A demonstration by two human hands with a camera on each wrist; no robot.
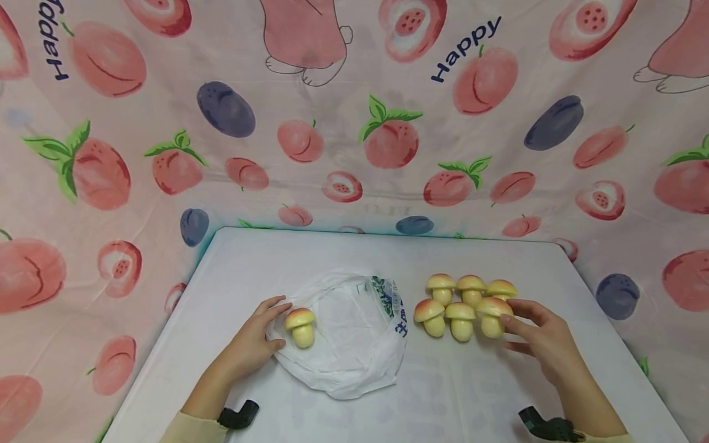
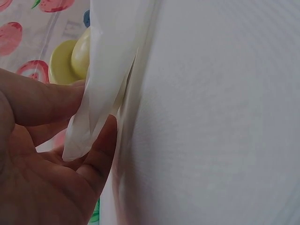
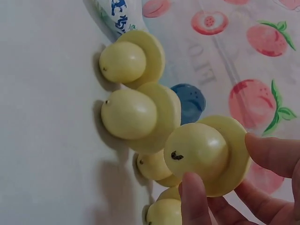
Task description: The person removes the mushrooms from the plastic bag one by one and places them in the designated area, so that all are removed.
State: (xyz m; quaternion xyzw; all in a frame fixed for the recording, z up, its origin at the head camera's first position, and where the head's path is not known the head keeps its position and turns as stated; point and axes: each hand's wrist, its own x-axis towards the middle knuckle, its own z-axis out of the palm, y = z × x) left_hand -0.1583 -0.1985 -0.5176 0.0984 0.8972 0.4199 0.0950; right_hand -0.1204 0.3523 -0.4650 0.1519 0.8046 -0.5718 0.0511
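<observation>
A white plastic bag (image 1: 354,351) lies flattened on the table, with one toy mushroom (image 1: 303,335) on its left part. At the bag's left edge, my left hand (image 1: 249,341) pinches the plastic; in the left wrist view, the bag's edge (image 2: 101,93) stands between thumb and fingers. To the right of the bag, several toy mushrooms (image 1: 461,320) with yellow stems and orange-tinged caps form two rows. My right hand (image 1: 548,338) holds the front-right mushroom (image 1: 493,320) between thumb and fingers. The right wrist view shows the underside of this mushroom (image 3: 197,152), a dark mark on its stem end.
The white table (image 1: 443,400) carries the bag and mushrooms. Behind it and at the sides hangs a pink cloth (image 1: 332,92) with printed fruit. Green and blue print (image 1: 388,295) marks the bag's right side. A dark wrist device (image 1: 239,415) sits at each sleeve.
</observation>
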